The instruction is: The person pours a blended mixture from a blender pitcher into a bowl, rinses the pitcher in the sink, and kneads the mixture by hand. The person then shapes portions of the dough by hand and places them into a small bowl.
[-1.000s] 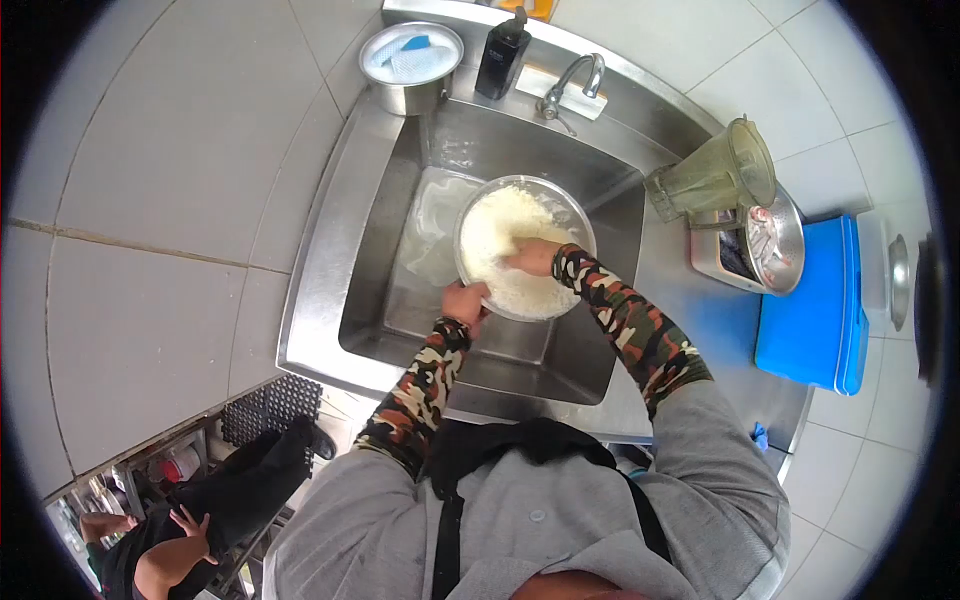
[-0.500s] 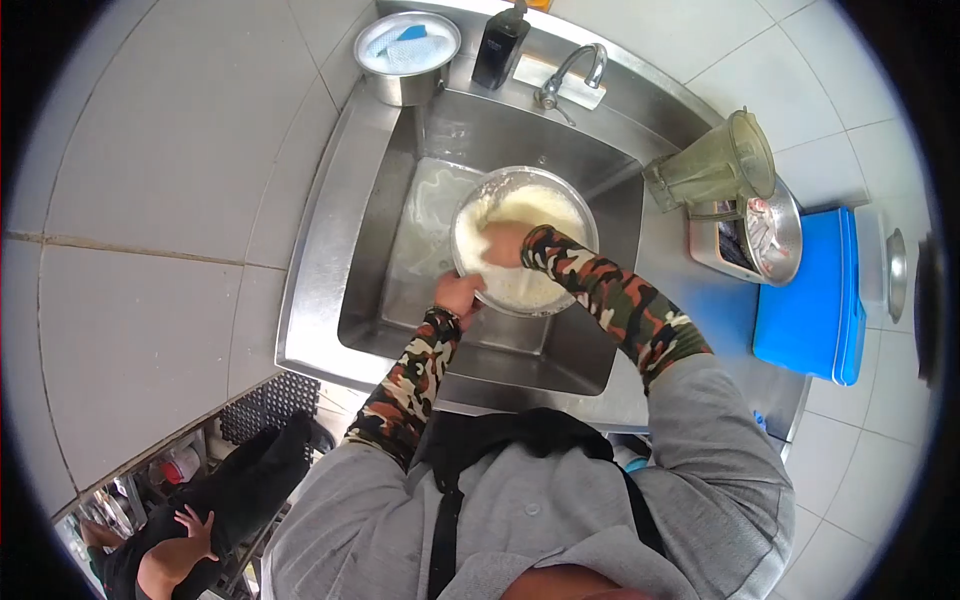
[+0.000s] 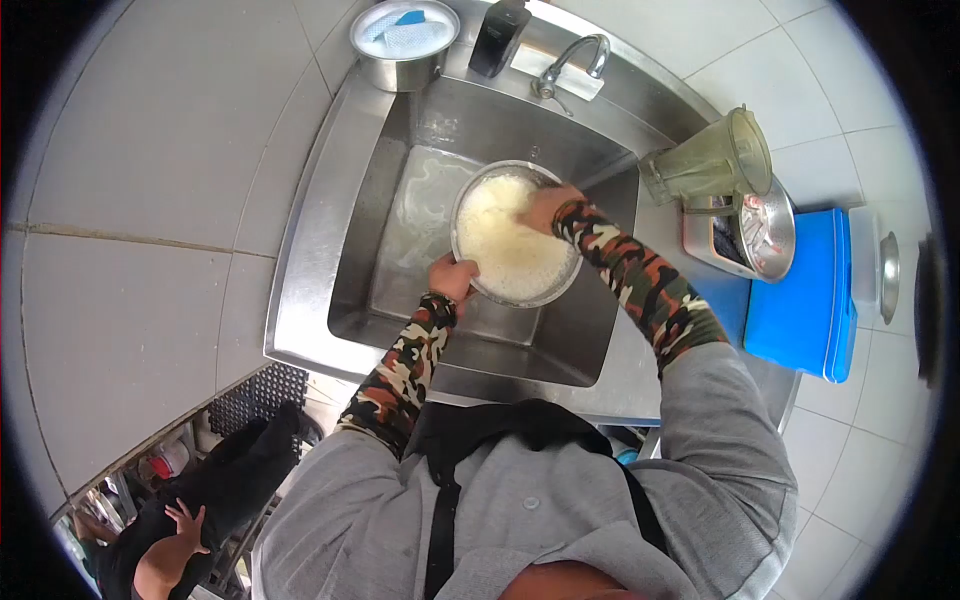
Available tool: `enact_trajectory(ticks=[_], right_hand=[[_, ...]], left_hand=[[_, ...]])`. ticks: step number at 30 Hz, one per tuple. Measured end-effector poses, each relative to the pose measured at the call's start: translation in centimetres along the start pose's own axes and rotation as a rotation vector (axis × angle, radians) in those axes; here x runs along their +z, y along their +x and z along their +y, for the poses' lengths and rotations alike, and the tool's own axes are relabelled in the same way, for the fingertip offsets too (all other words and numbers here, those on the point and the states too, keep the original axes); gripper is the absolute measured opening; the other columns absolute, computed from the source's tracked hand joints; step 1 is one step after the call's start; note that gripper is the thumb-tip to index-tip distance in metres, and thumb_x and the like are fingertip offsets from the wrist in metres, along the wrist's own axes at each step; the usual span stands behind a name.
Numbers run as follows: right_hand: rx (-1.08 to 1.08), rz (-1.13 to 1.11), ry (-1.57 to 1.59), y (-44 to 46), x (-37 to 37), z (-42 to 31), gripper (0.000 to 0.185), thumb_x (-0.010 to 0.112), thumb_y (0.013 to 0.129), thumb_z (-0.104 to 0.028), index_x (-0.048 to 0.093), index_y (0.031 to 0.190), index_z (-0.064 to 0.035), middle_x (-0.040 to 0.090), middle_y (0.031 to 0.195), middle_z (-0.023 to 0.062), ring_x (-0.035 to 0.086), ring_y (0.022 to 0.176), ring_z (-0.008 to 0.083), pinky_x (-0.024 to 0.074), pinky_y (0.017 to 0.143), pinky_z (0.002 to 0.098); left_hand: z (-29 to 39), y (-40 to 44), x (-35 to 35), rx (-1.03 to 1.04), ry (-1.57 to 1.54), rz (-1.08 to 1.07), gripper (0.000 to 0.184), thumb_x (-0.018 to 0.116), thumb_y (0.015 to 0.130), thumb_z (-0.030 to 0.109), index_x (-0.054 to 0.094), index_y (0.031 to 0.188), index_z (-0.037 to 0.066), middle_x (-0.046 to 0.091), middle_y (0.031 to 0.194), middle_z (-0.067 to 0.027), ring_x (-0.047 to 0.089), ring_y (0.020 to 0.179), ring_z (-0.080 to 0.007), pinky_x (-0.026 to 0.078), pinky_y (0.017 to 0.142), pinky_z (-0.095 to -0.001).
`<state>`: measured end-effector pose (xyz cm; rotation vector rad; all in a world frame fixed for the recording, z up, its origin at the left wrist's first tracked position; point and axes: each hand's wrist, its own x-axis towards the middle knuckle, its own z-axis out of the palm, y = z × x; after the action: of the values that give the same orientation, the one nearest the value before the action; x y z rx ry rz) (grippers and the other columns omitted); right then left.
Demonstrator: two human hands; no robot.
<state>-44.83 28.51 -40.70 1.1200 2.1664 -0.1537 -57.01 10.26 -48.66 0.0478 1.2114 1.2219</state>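
Note:
A round metal bowl sits in the sink, filled with a pale, cloudy liquid. A whitish mass shows at its upper left; I cannot make out what it is. My left hand grips the bowl's rim at the lower left, thumb on the edge. At the bowl's right side, my right hand reaches into the contents. Its fingers are blurred and partly sunk, so whether they hold anything is hidden. Camouflage sleeves cover both forearms.
Around the bowl is a steel sink, with a faucet behind. A metal pot, a dark bottle, a blender jar, a metal basin and a blue box stand around it. Another person is at lower left.
My right hand has moved right and slightly up, from the bowl's middle to its right side. The pale contents have shifted. My left hand keeps its hold on the rim.

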Motion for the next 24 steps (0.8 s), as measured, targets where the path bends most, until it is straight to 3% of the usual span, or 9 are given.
enact_trajectory(ticks=[3,7,9,11,13,15,17,22,24], right_hand=[[-0.022,-0.006,-0.044,-0.1,2.1,-0.4,0.066,0.04,0.087,-0.057,0.059,0.119,-0.0027,0.063,0.112,0.0185,0.057,0.111,0.032,0.039,0.098,0.045],[0.218,0.022,0.281,-0.2,3.5,-1.6,0.072,0.034,0.09,-0.056,0.045,0.13,0.0025,0.059,0.116,0.0247,0.055,0.114,0.0333,0.039,0.097,0.0457],[0.225,-0.182,0.652,2.2,4.2,-1.2,0.079,0.036,0.088,-0.059,0.033,0.136,0.0042,0.054,0.123,0.0248,0.054,0.113,0.0369,0.0408,0.097,0.0456],[0.132,-0.156,0.69,1.8,3.1,-0.7,0.082,0.039,0.087,-0.061,0.037,0.132,0.0081,0.054,0.122,0.0259,0.054,0.111,0.0387,0.0415,0.096,0.0431],[0.28,-0.167,1.196,-1.0,-0.7,-0.7,0.079,0.039,0.087,-0.061,0.053,0.118,0.0094,0.058,0.115,0.0262,0.057,0.107,0.0372,0.0428,0.094,0.0402],[0.129,-0.115,1.117,0.1,-0.5,2.1,0.077,0.037,0.088,-0.063,0.057,0.114,0.007,0.058,0.116,0.0258,0.057,0.108,0.0348,0.044,0.093,0.0387],[0.126,-0.033,0.482,1.3,0.1,3.9,0.076,0.033,0.089,-0.063,0.053,0.123,0.002,0.055,0.123,0.0232,0.056,0.11,0.0329,0.0457,0.091,0.0402],[0.215,-0.192,0.969,2.1,4.8,0.0,0.072,0.034,0.091,-0.057,0.045,0.132,0.0008,0.041,0.138,0.0236,0.039,0.128,0.0338,0.0375,0.099,0.0438],[0.17,-0.132,1.155,3.1,6.2,-0.1,0.069,0.039,0.09,-0.055,0.04,0.135,-0.0026,0.048,0.132,0.0194,0.045,0.122,0.0305,0.0388,0.099,0.0426]], left_hand=[[0.5,0.4,0.2,-0.051,0.05,0.027,0.035,0.059,0.067,0.005,0.059,0.102,-0.001,0.061,0.081,-0.0076,0.056,0.059,-0.0157,0.045,0.049,-0.0268],[-1.1,1.6,1.1,-0.095,0.016,0.028,0.035,0.06,0.067,0.006,0.058,0.101,0.0,0.06,0.082,-0.0075,0.056,0.064,-0.0165,0.046,0.052,-0.0276],[-1.9,1.7,1.5,-0.119,0.028,0.045,0.035,0.06,0.067,0.006,0.058,0.101,0.0,0.06,0.082,-0.0077,0.057,0.066,-0.0169,0.046,0.053,-0.0281],[-2.5,1.8,1.6,-0.134,0.05,0.014,0.036,0.059,0.068,0.006,0.057,0.103,0.0,0.061,0.083,-0.0085,0.057,0.067,-0.0177,0.047,0.054,-0.0296],[-1.5,0.7,1.8,-0.092,-0.022,0.028,0.037,0.059,0.068,0.005,0.057,0.104,-0.001,0.061,0.084,-0.009,0.058,0.068,-0.0183,0.048,0.056,-0.0304],[-1.3,0.5,1.3,-0.07,-0.09,0.042,0.038,0.058,0.068,0.004,0.056,0.105,-0.001,0.061,0.085,-0.0095,0.059,0.069,-0.0189,0.049,0.057,-0.0312],[-0.8,0.7,0.9,-0.016,-0.021,0.057,0.04,0.057,0.069,0.003,0.056,0.109,-0.002,0.063,0.088,-0.0106,0.061,0.073,-0.0205,0.051,0.061,-0.0328],[-0.6,-0.4,2.3,0.002,-0.109,0.048,0.039,0.056,0.071,0.002,0.053,0.109,0.0,0.06,0.091,-0.0088,0.058,0.073,-0.0194,0.049,0.059,-0.0308],[-0.9,0.3,2.1,0.04,-0.055,0.032,0.039,0.057,0.071,0.003,0.054,0.109,0.0,0.06,0.089,-0.0085,0.058,0.072,-0.0189,0.048,0.057,-0.0305]])
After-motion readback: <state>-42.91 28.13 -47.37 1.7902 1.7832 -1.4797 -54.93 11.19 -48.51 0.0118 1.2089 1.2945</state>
